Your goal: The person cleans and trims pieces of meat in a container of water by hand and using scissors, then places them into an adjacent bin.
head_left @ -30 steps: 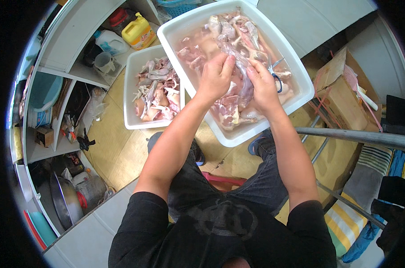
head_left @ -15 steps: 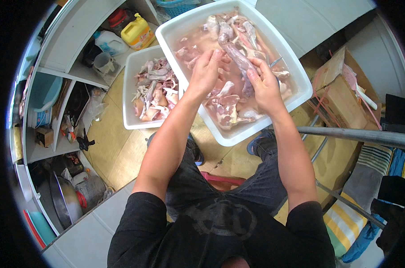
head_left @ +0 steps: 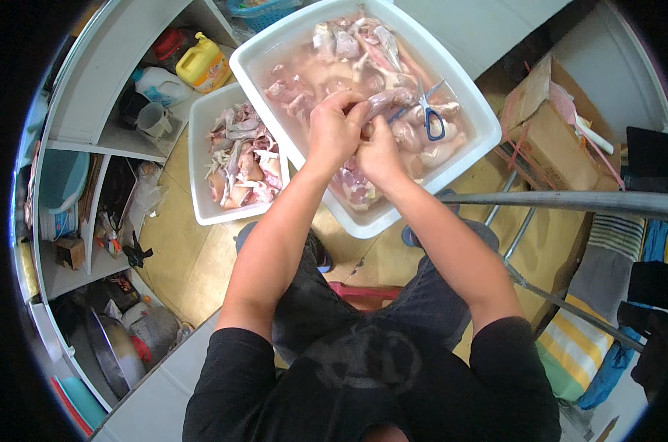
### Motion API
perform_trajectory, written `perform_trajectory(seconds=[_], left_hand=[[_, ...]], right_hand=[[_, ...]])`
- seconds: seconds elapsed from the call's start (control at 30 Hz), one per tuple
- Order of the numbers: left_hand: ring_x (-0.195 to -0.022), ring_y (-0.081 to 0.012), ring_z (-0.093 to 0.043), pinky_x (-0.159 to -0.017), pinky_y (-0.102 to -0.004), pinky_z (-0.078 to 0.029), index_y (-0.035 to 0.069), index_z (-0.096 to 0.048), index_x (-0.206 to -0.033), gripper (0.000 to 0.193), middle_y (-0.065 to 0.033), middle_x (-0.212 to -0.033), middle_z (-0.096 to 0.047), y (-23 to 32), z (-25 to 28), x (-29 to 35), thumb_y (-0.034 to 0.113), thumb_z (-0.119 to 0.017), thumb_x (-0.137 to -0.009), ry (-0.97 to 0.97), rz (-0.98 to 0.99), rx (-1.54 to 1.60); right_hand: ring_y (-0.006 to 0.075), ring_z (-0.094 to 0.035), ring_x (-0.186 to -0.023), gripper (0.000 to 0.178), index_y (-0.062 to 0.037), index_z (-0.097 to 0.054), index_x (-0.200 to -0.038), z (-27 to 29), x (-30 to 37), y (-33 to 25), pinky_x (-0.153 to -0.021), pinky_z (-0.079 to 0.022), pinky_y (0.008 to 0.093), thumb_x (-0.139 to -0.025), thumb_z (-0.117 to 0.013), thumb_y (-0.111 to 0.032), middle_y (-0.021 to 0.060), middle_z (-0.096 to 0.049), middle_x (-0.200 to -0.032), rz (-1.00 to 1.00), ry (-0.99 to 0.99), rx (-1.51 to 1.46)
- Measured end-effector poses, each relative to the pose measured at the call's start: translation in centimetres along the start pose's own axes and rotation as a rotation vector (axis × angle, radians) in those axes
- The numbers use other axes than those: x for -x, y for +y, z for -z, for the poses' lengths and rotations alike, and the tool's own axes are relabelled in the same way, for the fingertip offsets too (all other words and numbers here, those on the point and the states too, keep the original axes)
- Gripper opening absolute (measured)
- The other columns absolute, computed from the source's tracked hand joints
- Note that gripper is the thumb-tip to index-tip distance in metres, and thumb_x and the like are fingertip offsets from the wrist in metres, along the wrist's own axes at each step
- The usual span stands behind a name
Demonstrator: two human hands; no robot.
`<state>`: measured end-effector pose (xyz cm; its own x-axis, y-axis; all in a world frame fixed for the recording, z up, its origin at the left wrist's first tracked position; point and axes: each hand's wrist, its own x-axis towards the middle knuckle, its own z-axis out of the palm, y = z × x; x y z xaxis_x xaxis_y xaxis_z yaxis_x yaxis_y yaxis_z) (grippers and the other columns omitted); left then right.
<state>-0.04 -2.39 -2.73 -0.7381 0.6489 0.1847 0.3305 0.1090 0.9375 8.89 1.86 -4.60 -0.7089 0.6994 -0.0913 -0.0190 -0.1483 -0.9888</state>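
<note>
A large white tub [head_left: 489, 140] holds pinkish water and raw poultry pieces [head_left: 356, 37]. Over its middle, both my hands grip one long, slick, grey-pink piece of raw poultry [head_left: 394, 97] that looks like a neck. My left hand [head_left: 335, 127] has its fingers curled on the near end. Pressed up against it, my right hand [head_left: 380, 151] is closed on the same end, and the fingertips are partly hidden. The far end points right, toward blue-handled scissors [head_left: 434, 124] lying among the meat in the tub.
A second white tub [head_left: 201, 199] with cut poultry pieces stands at the left on the yellowish floor. Shelves with a yellow jug [head_left: 203, 65] line the left side. A metal bar [head_left: 562, 200] and a cardboard box [head_left: 533, 110] are at the right.
Both hands have come together on the poultry piece, the right one moving left and nearer. The piece has turned from pointing away to pointing right. The scissors now show plainly.
</note>
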Motion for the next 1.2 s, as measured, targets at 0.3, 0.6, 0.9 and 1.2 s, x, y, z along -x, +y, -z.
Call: perform_trajectory(seconds=[0.3, 0.6, 0.9, 1.2], left_hand=[[-0.088, -0.0411, -0.064, -0.081, -0.0463, -0.05, -0.001, -0.068, -0.093, 0.017, -0.0244, -0.096, -0.065, -3.3, -0.7, 0.8, 0.013, -0.064, -0.087, -0.172, -0.107, -0.435], [-0.089, -0.0423, -0.066, -0.077, -0.0502, -0.053, 0.0, -0.062, -0.094, 0.011, -0.0225, -0.097, -0.067, -3.4, 0.4, 1.0, 0.006, -0.058, -0.087, -0.381, -0.17, -0.81], [-0.089, -0.0404, -0.067, -0.076, -0.0496, -0.054, 0.002, -0.064, -0.094, 0.012, -0.0207, -0.097, -0.068, -3.1, 0.6, 0.2, 0.007, -0.057, -0.086, -0.419, -0.17, -0.911], [-0.092, -0.0389, -0.067, -0.08, -0.0484, -0.053, 0.002, -0.066, -0.096, 0.017, -0.0204, -0.098, -0.068, -2.8, 0.5, 0.0, 0.016, -0.057, -0.09, -0.425, -0.127, -0.901]], right_hand=[[0.028, -0.068, -0.085, 0.02, 0.0033, -0.056, -0.107, 6.2, -1.1, 4.5, -0.071, -0.052, 0.0403, -0.093, -0.058, -0.011, 0.0155, -0.068, -0.095, -0.153, -0.246, 0.445], [0.0407, -0.069, -0.09, 0.042, 0.0022, -0.055, -0.117, 11.1, -2.9, -2.9, -0.08, -0.054, 0.0496, -0.089, -0.064, -0.027, 0.0235, -0.07, -0.095, -0.059, 0.025, 1.464], [0.0384, -0.069, -0.099, 0.033, 0.0, -0.053, -0.124, 11.6, -3.9, -2.7, -0.083, -0.053, 0.0491, -0.093, -0.045, -0.012, 0.025, -0.07, -0.105, -0.165, 0.096, 1.392], [0.0366, -0.059, -0.121, 0.049, -0.0053, -0.057, -0.127, 13.1, -4.2, -2.9, -0.107, -0.035, 0.0542, -0.093, -0.056, -0.041, 0.0246, -0.065, -0.122, -0.234, 0.173, 1.206]])
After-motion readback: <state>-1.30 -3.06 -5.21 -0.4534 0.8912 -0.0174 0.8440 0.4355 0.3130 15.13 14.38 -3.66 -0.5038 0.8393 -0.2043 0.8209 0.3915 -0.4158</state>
